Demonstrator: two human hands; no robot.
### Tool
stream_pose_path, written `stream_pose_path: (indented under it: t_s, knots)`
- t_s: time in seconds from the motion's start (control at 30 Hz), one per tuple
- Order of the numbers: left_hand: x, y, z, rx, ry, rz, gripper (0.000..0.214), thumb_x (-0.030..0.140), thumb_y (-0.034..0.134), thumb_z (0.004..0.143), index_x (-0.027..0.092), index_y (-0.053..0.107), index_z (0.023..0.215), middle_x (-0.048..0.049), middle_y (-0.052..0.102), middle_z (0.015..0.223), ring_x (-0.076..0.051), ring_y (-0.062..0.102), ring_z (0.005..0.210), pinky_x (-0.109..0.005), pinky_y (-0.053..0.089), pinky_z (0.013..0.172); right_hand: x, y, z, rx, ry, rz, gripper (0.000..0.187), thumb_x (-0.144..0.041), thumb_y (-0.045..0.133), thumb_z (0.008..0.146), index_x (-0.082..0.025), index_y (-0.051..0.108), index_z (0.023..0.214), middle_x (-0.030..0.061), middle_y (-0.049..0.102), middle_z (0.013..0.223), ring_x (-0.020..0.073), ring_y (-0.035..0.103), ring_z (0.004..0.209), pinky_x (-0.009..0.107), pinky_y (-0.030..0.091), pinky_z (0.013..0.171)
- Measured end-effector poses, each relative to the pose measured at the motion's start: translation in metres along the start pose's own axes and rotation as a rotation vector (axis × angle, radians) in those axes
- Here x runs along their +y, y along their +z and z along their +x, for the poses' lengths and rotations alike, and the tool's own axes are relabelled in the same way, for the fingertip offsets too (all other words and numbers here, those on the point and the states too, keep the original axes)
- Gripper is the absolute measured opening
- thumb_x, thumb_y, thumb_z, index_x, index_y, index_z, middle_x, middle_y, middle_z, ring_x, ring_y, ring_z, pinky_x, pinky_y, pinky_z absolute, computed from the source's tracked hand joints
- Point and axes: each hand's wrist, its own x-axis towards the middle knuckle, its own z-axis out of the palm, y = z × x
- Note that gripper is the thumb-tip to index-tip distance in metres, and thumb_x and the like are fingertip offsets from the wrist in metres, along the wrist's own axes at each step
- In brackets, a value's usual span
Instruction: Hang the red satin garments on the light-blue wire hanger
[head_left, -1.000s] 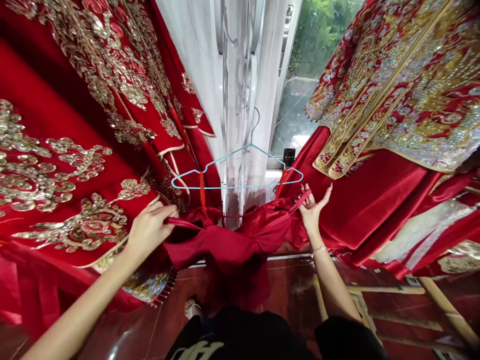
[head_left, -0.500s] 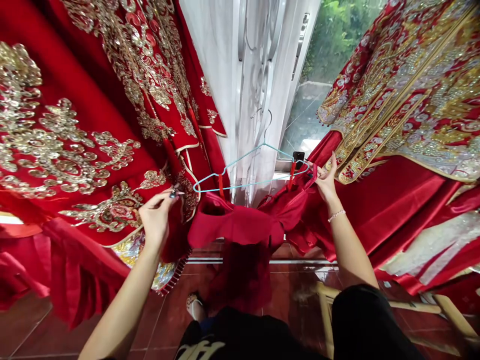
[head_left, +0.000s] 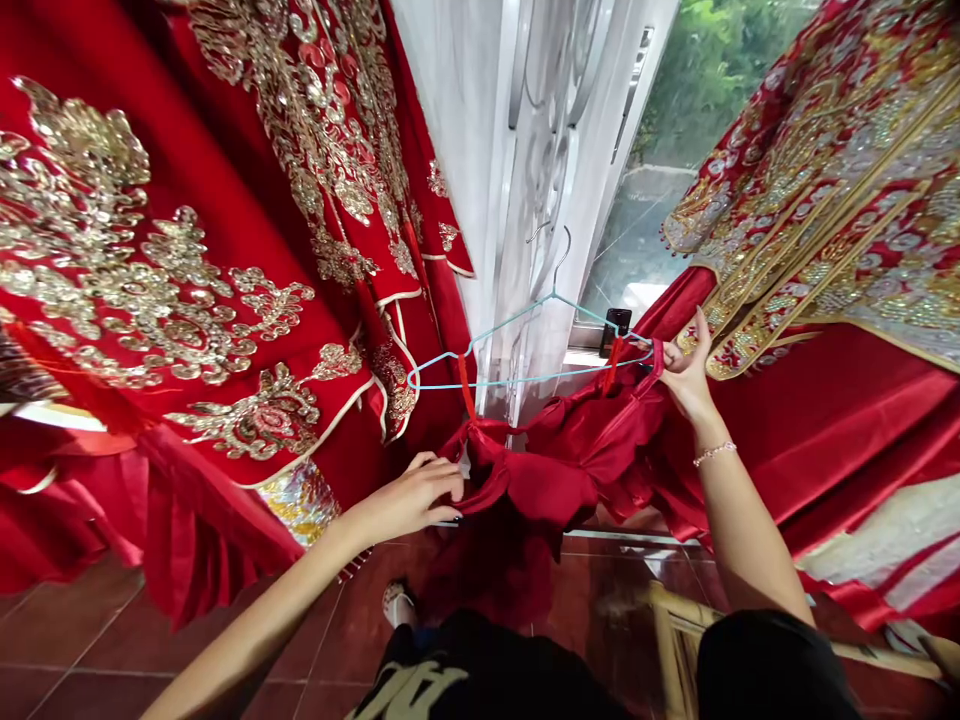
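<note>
A red dress (head_left: 551, 485) hangs by thin red straps from a light blue wire hanger (head_left: 517, 381). My right hand (head_left: 686, 375) pinches the hanger's right end together with the strap there; its thumb points up. At the dress's left side, my left hand (head_left: 412, 495) has curled fingers closed on the edge of the red cloth, the fingertips partly hidden. The left strap loops over the hanger's lower bar, inside its left end. The metal hook (head_left: 562, 255) sticks up free in front of the white frame.
Red gowns with gold beadwork (head_left: 255, 420) hang on the left, and a beaded red jacket (head_left: 817, 240) on the right. A black phone-like object (head_left: 616, 330) stands by the window (head_left: 660, 170). Below right is a wooden stool (head_left: 667, 640) on red floor tiles (head_left: 82, 650).
My left hand has dropped from beside the hanger's left end down to the dress and closed on its cloth. The right hand keeps its grip. The whole view has shifted slightly.
</note>
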Motion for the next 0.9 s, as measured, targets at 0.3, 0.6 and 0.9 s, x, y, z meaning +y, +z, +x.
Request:
stream_pose_path:
  t_s: [0.3, 0.6, 0.9]
  knots:
    - [-0.014, -0.023, 0.007, 0.052, -0.185, -0.415, 0.023, 0.034, 0.059, 0.085, 0.021, 0.043, 0.076, 0.0044, 0.05, 0.075, -0.012, 0.046, 0.07, -0.023, 0.04, 0.066, -0.018, 0.001, -0.004, -0.04, -0.046, -0.075, 0.131, -0.04, 0.093, 0.061, -0.034, 0.007, 0.159, 0.0087, 0.074, 0.121, 0.0237, 0.071, 0.111, 0.034, 0.055, 0.098]
    - [-0.033, -0.007, 0.006, 0.774, -0.312, -0.321, 0.01, 0.028, 0.057, 0.081, 0.022, 0.049, 0.081, 0.0021, 0.056, 0.077, -0.015, 0.057, 0.072, -0.027, 0.048, 0.071, -0.061, 0.021, 0.011, -0.113, 0.086, 0.009, 0.127, -0.039, 0.096, 0.052, -0.035, 0.026, 0.157, 0.0081, 0.07, 0.128, 0.0222, 0.072, 0.105, 0.038, 0.06, 0.092]
    - [-0.068, -0.027, 0.013, 1.158, -0.496, -0.457, 0.021, 0.041, 0.069, 0.075, 0.021, 0.067, 0.081, 0.0011, 0.057, 0.068, -0.016, 0.058, 0.062, -0.031, 0.054, 0.062, -0.074, 0.019, 0.017, -0.514, 0.043, -0.548, 0.046, -0.035, 0.07, 0.079, -0.021, 0.073, 0.122, 0.0028, 0.074, 0.087, 0.0146, 0.063, 0.067, 0.031, 0.058, 0.073]
